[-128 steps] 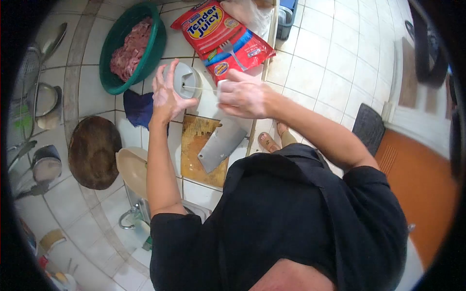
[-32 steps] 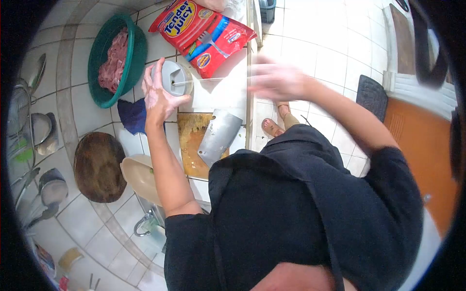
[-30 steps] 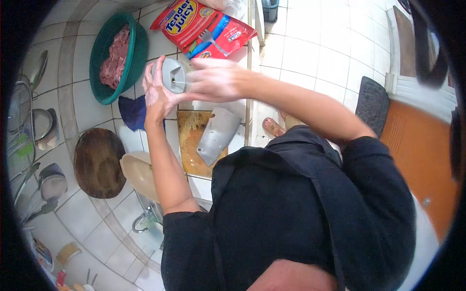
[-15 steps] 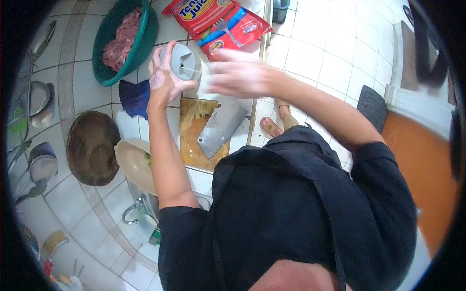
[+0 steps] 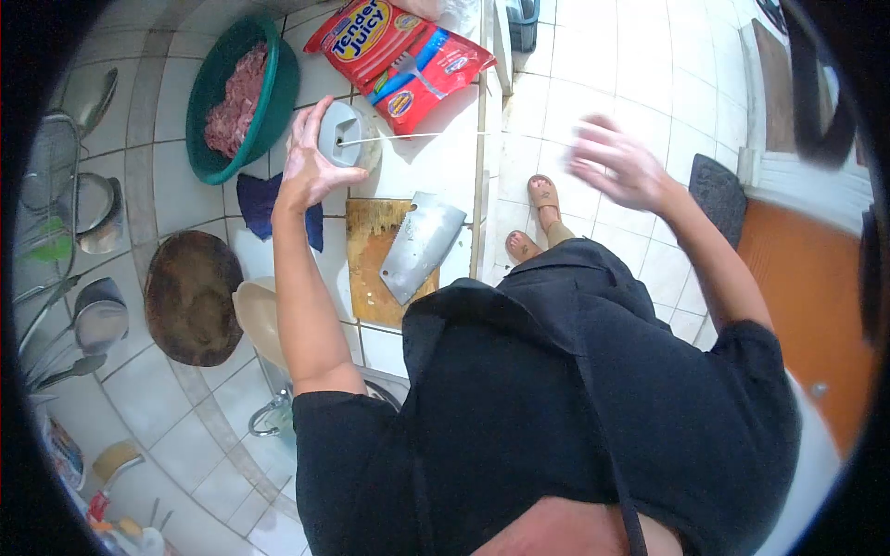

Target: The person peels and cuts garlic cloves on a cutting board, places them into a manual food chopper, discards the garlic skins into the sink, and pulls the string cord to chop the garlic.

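My left hand (image 5: 311,162) is wrapped round a pull-cord food chopper (image 5: 343,128) with a grey lid and a clear bowl, standing on the white tiled counter. A thin white pull cord (image 5: 417,136) runs taut from the lid toward my right hand (image 5: 616,165). That hand is out past the counter edge, its curled fingers blurred; the cord's handle is hidden in them. Just below the chopper, a cleaver (image 5: 422,246) with a toothed back edge lies flat on a worn wooden cutting board (image 5: 366,250).
Beyond my left hand stands a green basin (image 5: 286,83) of raw ground meat (image 5: 239,102). A red hotdog pack (image 5: 399,60) lies behind the chopper. A dark blue cloth (image 5: 260,199), a round wooden board (image 5: 193,296), a beige bowl (image 5: 257,315) and a faucet (image 5: 269,417) are at the left.
My right hand has swung away to the right from beside the chopper, drawing the cord out long and straight. My left hand stays on the chopper.
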`<control>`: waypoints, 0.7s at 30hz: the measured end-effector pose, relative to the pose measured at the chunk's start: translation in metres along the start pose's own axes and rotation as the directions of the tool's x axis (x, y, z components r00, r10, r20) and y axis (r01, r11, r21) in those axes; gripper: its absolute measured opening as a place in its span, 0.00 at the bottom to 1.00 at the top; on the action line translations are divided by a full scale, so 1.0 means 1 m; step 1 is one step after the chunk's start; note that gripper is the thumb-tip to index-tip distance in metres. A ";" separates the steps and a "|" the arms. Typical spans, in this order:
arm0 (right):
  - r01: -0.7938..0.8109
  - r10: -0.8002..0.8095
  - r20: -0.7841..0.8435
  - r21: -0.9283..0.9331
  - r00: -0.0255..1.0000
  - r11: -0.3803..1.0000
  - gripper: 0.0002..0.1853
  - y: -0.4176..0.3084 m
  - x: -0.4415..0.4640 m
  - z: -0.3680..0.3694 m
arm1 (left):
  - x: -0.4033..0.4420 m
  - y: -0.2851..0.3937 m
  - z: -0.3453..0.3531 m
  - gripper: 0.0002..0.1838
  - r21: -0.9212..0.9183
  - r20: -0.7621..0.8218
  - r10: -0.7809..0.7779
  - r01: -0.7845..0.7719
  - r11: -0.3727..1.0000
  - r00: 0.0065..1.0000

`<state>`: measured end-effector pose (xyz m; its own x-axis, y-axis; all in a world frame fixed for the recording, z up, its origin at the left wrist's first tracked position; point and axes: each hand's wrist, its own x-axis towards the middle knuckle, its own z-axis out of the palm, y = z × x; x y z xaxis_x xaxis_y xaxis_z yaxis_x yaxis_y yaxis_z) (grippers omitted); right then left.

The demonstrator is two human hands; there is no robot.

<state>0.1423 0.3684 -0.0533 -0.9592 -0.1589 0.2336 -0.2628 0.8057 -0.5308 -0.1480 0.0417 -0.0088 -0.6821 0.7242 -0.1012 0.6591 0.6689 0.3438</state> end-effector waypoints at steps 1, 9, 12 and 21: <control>0.108 -0.106 -0.025 0.099 0.994 0.989 0.08 -0.007 0.037 0.016 | 0.002 0.003 -0.004 0.61 -0.073 0.012 0.028 -0.027 0.997 1.000; 0.337 -0.320 -0.162 0.087 0.933 0.938 0.06 -0.045 0.195 0.083 | 0.022 0.019 -0.002 0.62 -0.010 0.077 0.025 -0.024 1.000 0.997; 0.432 -0.432 -0.013 0.059 0.902 0.900 0.05 -0.040 0.211 0.090 | 0.017 0.012 0.005 0.61 0.149 0.008 0.030 -0.031 0.988 1.000; 0.721 -0.752 -0.306 -0.231 0.583 0.653 0.02 -0.027 0.269 0.123 | 0.021 -0.005 0.008 0.61 0.038 -0.206 -0.277 0.290 0.956 0.939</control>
<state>-0.1213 0.2341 -0.0762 -0.3302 -0.5245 0.7848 -0.8392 0.5437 0.0103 -0.1626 0.0548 -0.0204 -0.8879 0.4600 0.0017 0.4441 0.8563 0.2638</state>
